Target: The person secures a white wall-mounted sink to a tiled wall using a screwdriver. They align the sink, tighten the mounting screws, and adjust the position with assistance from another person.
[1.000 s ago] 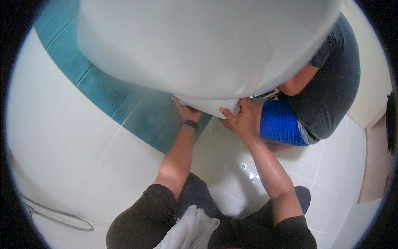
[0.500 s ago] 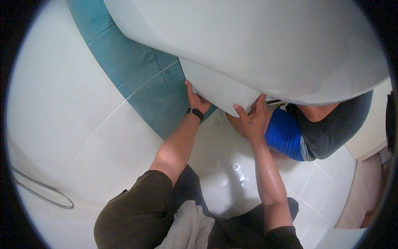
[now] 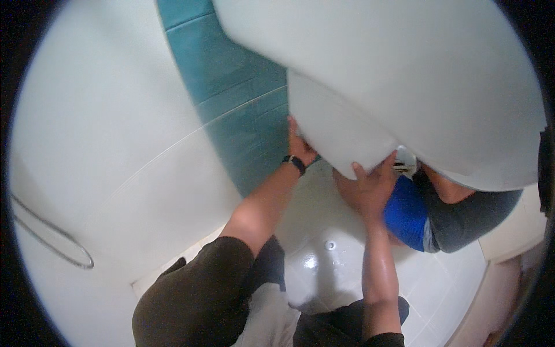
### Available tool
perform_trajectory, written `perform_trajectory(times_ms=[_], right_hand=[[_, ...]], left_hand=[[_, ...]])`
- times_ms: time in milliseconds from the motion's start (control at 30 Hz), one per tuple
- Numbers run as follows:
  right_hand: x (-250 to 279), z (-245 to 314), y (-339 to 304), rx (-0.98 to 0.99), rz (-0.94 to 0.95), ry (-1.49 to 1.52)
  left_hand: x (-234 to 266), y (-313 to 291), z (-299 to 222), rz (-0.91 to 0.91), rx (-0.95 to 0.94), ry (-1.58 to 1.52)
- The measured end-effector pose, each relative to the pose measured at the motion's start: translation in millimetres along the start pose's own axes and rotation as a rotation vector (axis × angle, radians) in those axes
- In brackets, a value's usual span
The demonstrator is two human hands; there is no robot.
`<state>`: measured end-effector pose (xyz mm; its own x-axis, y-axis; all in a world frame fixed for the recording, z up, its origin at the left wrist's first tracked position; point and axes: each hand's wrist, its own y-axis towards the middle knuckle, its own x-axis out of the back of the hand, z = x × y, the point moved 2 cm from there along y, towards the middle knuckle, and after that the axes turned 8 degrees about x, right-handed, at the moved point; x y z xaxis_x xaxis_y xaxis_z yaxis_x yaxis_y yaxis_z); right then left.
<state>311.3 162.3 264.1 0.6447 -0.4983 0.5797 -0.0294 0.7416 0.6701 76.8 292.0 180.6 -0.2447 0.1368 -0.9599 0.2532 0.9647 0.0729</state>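
A smooth white block-like piece [image 3: 335,121] with a squared near end juts out under a much larger rounded white body [image 3: 393,52], which looks like a washbasin. My left hand [image 3: 302,144] grips the piece's left edge, its thumb up along the side and a dark watch on the wrist. At the near right corner, my right hand [image 3: 370,185] is closed around the edge, thumb lying on the white face. The undersides of the fingers are partly hidden.
Another person, in blue and dark grey clothing [image 3: 404,214], crouches at the right beneath the large white body. Teal tiles [image 3: 231,87] and a white wall [image 3: 104,115] stand to the left. A metal hose [image 3: 58,237] hangs there. A small round drain [image 3: 330,245] sits in the wet white floor.
The view has shifted, so the white piece, both hands and the other person appear farther right. Both hands keep their hold on the piece.
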Motion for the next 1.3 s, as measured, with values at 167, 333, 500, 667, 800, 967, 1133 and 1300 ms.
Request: perform_trajectory(times_ms=[167,333,500,667,800,967,1133,1300], right_hand=[[-15.3,-20.4,-7.6,0.057,-0.128,0.169],[-11.0,-14.3,-2.6,0.114,-0.184,0.143],[-15.8,-12.7,-3.7,0.049,-0.127,0.221],[-17.8,-17.2,-1.8,0.03,-0.133,0.241],[-13.5,-10.0,-1.8,0.024,-0.137,0.28],[-10.9,-12.6,-1.9,0.091,-0.167,0.192],[-12.9,-2.8,-4.1,0.071,-0.186,0.287],[-18.5,-12.6,-6.1,0.028,-0.186,0.277]], left_hand=[[-15.4,-7.6,-0.2,-0.145,-0.065,0.02],[-25.8,-15.2,4.7,-0.223,-0.108,0.076],[2.4,-0.6,-2.2,-0.125,-0.018,-0.001],[-0.4,1.1,-4.8,-0.124,-0.04,0.053],[-5.3,-1.2,1.3,-0.117,-0.081,0.036],[-15.0,-4.4,3.3,-0.149,-0.098,0.017],[-13.4,-9.8,1.4,-0.115,-0.119,0.022],[-3.9,-3.7,-1.2,-0.051,-0.077,0.066]])
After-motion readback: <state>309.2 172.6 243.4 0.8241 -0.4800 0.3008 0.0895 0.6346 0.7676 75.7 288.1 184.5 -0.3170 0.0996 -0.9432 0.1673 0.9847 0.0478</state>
